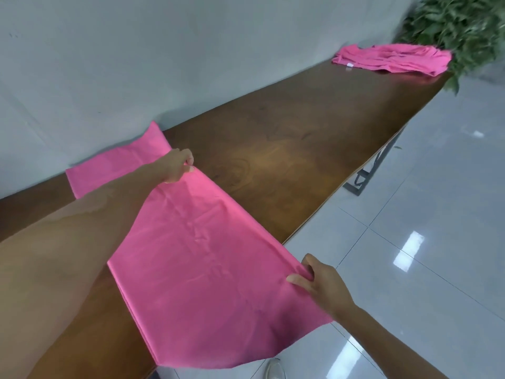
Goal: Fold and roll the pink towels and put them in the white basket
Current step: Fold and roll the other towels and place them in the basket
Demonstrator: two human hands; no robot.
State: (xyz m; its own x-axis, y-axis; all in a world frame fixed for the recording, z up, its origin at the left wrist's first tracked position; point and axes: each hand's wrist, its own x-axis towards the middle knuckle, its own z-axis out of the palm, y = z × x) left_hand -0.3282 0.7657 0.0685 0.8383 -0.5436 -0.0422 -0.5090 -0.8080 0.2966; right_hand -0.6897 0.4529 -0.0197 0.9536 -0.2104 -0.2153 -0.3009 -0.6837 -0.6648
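Observation:
A pink towel [207, 258] is stretched over the near end of the long wooden table [300, 138], one part hanging past the front edge. My left hand [177, 165] pinches its far corner above the table. My right hand [319, 283] pinches its near right corner, out past the table's edge over the floor. The far part of the pink cloth [117, 165] lies flat against the wall behind my left forearm. A pile of several more pink towels [393, 58] sits at the table's far end. No white basket is in view.
A grey wall runs along the table's back edge. A leafy green plant [459, 26] stands beyond the far end, beside the pile. Glossy grey floor tiles [410, 214] lie to the right, with a metal table leg [366, 173] under the edge and a shoe [274, 369] at the bottom.

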